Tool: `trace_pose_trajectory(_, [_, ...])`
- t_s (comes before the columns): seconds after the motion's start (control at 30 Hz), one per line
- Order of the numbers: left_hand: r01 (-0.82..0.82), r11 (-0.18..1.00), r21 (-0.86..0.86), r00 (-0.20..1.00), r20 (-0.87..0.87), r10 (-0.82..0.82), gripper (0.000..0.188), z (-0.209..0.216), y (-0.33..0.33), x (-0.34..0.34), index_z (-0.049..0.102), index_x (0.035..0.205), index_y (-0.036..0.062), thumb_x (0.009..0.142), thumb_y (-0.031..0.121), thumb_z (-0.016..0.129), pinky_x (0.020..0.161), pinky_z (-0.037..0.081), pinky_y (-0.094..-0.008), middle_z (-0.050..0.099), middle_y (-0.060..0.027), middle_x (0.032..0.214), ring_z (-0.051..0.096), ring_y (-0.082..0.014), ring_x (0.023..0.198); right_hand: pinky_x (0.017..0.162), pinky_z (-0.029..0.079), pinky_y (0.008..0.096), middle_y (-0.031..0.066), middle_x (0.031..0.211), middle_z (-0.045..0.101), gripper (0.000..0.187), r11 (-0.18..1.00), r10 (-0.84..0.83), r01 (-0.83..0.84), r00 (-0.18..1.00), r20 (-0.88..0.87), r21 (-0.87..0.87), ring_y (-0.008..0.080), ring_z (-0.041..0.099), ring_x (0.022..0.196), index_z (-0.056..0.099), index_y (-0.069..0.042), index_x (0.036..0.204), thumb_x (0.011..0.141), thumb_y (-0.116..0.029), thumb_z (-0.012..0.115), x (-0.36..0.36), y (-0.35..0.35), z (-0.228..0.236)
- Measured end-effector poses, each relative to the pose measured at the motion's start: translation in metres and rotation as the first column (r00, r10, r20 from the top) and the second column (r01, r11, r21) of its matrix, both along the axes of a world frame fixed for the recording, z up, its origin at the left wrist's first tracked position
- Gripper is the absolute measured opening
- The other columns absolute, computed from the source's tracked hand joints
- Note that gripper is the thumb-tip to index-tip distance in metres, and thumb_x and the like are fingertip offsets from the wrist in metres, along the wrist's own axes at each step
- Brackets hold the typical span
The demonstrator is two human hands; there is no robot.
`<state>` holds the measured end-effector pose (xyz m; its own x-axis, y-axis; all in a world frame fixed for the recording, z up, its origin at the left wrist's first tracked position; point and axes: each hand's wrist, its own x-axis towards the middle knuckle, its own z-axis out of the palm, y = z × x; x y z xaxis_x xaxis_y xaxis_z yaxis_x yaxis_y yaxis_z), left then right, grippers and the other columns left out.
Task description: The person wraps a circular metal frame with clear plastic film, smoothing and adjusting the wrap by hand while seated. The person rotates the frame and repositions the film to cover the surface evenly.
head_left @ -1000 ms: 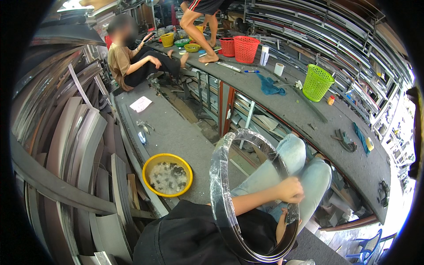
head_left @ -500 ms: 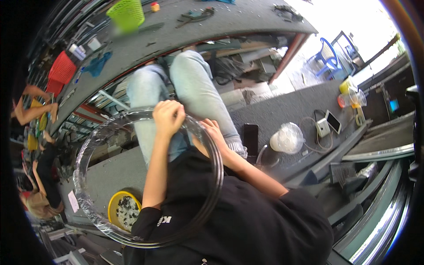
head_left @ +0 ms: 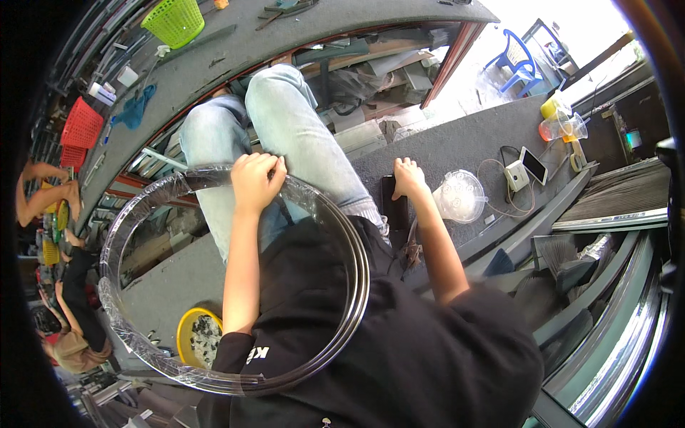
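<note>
My left hand [head_left: 257,182] is closed round the far side of a large hoop [head_left: 114,235], a coil of thin dark strips partly wrapped in clear plastic film. The hoop leans over my lap and shirt, its near side across my front. Off to the right, my right hand [head_left: 409,180] is at a black phone [head_left: 394,212] that lies flat on the grey bench. Its thumb and fingers are apart over the phone's far right edge, covering part of it.
A lidded plastic cup [head_left: 459,197] stands right of the phone, near a white charger [head_left: 515,175] with a cable. A yellow basin [head_left: 187,335] of small pieces sits at lower left. Red [head_left: 80,123] and green baskets [head_left: 173,21] rest on the far bench. Another person [head_left: 85,296] is at far left.
My right hand has left the hoop and moved right to the phone. My left hand keeps its grip on the hoop. The whole view has shifted slightly.
</note>
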<state>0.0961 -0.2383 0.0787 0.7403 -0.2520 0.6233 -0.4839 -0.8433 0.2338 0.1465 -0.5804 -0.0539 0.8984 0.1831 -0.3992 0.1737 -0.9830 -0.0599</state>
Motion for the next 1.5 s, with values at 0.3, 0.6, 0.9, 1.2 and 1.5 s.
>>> trace_pose_trajectory(0.3, [-0.020,1.000,0.017,1.000,0.007,0.020,0.023,-0.002,0.000,-0.001,0.055,0.060,0.0055,0.079,0.015,0.065,0.056,0.038,-0.0360,0.055,-0.0064,0.060,0.053,-0.0239,0.057,0.092,0.048,0.0403,0.0203,0.111,0.062,0.070,0.801,-0.125,-0.030,0.968,0.217,0.597,0.0348,0.060,0.105,0.056,-0.002,0.115,0.062,-0.034,0.087,0.009,-0.004,0.066])
trace_pose_trajectory(0.6, [-0.013,1.000,0.022,0.999,0.034,0.013,0.025,-0.004,0.000,0.002,0.053,0.059,0.0077,0.079,0.014,0.066,0.055,0.037,-0.0354,0.052,-0.0058,0.057,0.051,-0.0241,0.054,0.082,0.050,0.0380,0.0175,0.099,0.066,0.042,0.617,-0.066,-0.140,0.972,0.228,0.774,0.0300,0.063,0.093,0.063,0.001,0.103,0.079,-0.031,0.076,-0.010,0.025,0.147])
trace_pose_trajectory(0.9, [-0.096,0.984,0.151,0.985,-0.125,0.115,0.026,-0.006,0.000,-0.001,0.061,0.060,0.0075,0.081,0.022,0.062,0.059,0.042,-0.0376,0.060,-0.0098,0.059,0.058,-0.0278,0.057,0.068,0.049,0.0307,0.0120,0.081,0.066,0.022,0.355,-0.010,-0.133,0.989,0.146,0.925,0.0174,0.061,0.072,0.067,0.000,0.097,0.091,-0.020,0.064,-0.047,0.079,0.176])
trace_pose_trajectory(1.2, [-0.092,0.976,0.196,0.792,-0.580,0.191,0.034,0.014,0.000,-0.010,0.071,0.072,0.0041,0.078,0.035,0.059,0.070,0.051,-0.0448,0.065,-0.0184,0.068,0.065,-0.0364,0.070,0.078,0.049,0.0286,0.0063,0.088,0.069,0.027,-0.153,0.555,0.243,0.823,-0.120,0.958,0.0139,0.061,0.081,0.066,0.002,0.101,0.097,-0.023,0.056,-0.100,0.152,0.123])
trace_pose_trajectory(1.5, [0.187,0.830,-0.525,-0.158,-0.850,-0.502,0.048,-0.003,-0.002,-0.018,0.065,0.068,0.0066,0.086,0.051,0.064,0.060,0.039,-0.0276,0.056,0.0039,0.061,0.047,-0.0086,0.060,0.052,0.040,0.0346,0.0125,0.054,0.058,0.083,-0.740,0.653,0.539,0.719,0.239,0.401,0.0250,0.054,0.040,0.060,-0.002,0.088,0.090,-0.075,0.020,-0.095,0.127,0.184])
